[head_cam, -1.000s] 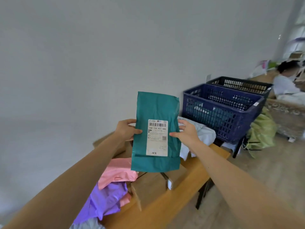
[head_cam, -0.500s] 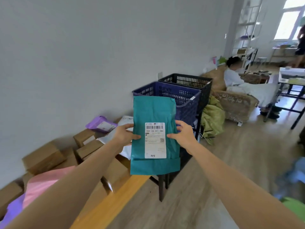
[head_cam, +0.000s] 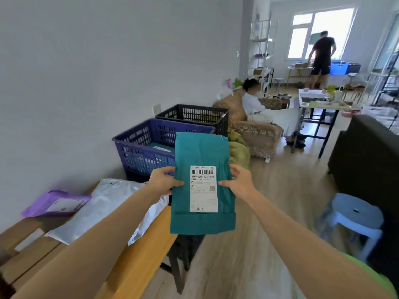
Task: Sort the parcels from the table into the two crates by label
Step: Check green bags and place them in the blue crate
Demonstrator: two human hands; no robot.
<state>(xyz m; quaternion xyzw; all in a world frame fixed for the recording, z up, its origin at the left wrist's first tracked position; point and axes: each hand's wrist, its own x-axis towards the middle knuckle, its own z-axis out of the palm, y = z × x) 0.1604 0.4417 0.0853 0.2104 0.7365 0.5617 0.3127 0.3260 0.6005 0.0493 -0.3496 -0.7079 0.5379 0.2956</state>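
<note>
Since half a second ago the view has swung further right: the pink parcel has left the picture, and a stool (head_cam: pixel 356 214) and more of the room now show. The teal parcel (head_cam: pixel 201 184) is still held upright in the air, past the table's (head_cam: pixel 140 262) end, its label (head_cam: pixel 203 188) facing the camera.

Behind it stands the blue crate (head_cam: pixel 138 147), whose near right corner the parcel covers; a teal parcel lies inside. The black crate (head_cam: pixel 194 114) stands just behind the blue one, against the wall. A yellow-green bag (head_cam: pixel 239 152) lies right of the crates, before an armchair (head_cam: pixel 257 134) with a seated person (head_cam: pixel 254 104). Another person (head_cam: pixel 322 57) stands by the window. On the table lie a white parcel (head_cam: pixel 103 210), a purple parcel (head_cam: pixel 56 203) and boxes (head_cam: pixel 28 244).

Both arms reach forward. The left hand (head_cam: pixel 162 182) pinches the parcel's left edge, thumb on the front. The right hand (head_cam: pixel 239 182) grips the right edge likewise, fingers behind.
</note>
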